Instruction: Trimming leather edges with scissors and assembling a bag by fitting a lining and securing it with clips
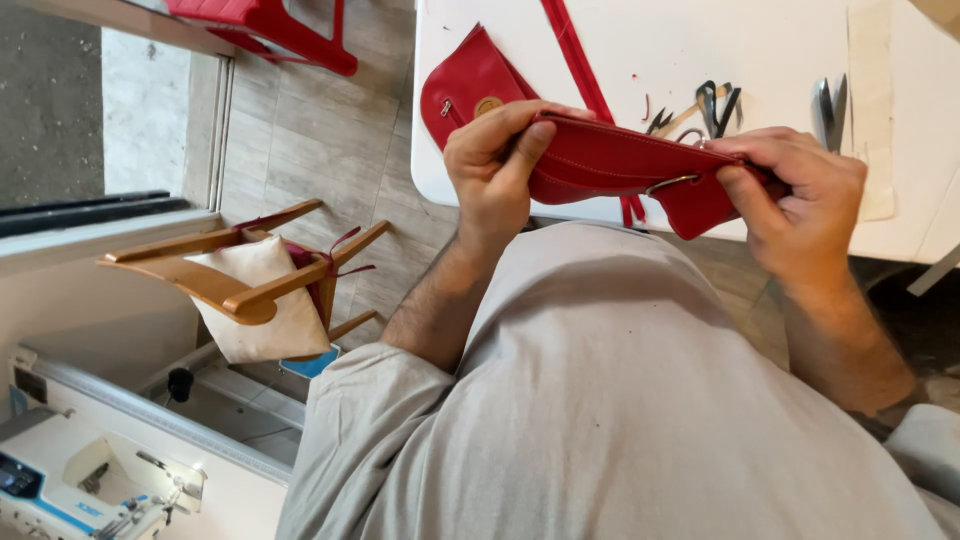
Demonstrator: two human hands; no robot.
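Above the lap of a person in a grey shirt (600, 400), two bare hands hold one red leather piece (620, 160) at the near edge of one white table (700, 40). Left hand (495, 165): closed on the left end of the piece, thumb on the near face, fingers curled over the top edge. Right hand (800, 195): closed on the right end, thumb and forefinger pinching the leather just beside one metal ring (672, 182) fixed to it. The piece runs roughly level between the two hands, raised off the table surface, its folded top edge stitched.

On the table behind the left hand lies one second red leather panel (460, 85), flat, bearing one round brass-coloured button (488, 105) and one small metal fitting near its left edge. One long red strap (580, 70) crosses the table from the far side toward the held piece. Near the right hand lie several dark and tan scraps (705, 105); their number cannot be told. One metal tool (830, 105), possibly shears, lies further right.

On the tiled floor to the left stand one wooden chair (240, 270) draped with one cream cloth (265, 310), and one red plastic chair (270, 25) at the top of the view. One white sewing machine (90, 480) occupies the lower left corner.
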